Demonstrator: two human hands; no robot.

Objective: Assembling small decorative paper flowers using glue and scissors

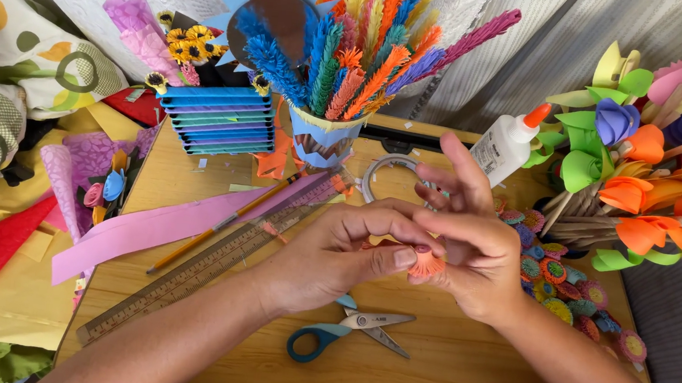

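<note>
Both my hands meet over the middle of a wooden table (pixel 456 381). My left hand (pixel 343 255) and my right hand (pixel 470 247) pinch a small orange fringed paper roll (pixel 427 265) between thumbs and fingertips. The right hand's other fingers spread upward. Blue-handled scissors (pixel 348 329) lie open on the table just below my hands. A long ruler (pixel 206 266), a pencil (pixel 224 223) and a pink paper strip (pixel 159 231) lie to the left of my left hand.
A cup of colourful fringed paper stems (pixel 355 58) stands at the back, beside a white glue bottle (pixel 506 145). Paper flower bouquets (pixel 665 158) fill the right. Several small rolled paper flowers (pixel 559 282) lie at right. Paper sheets (pixel 5 257) pile up at left.
</note>
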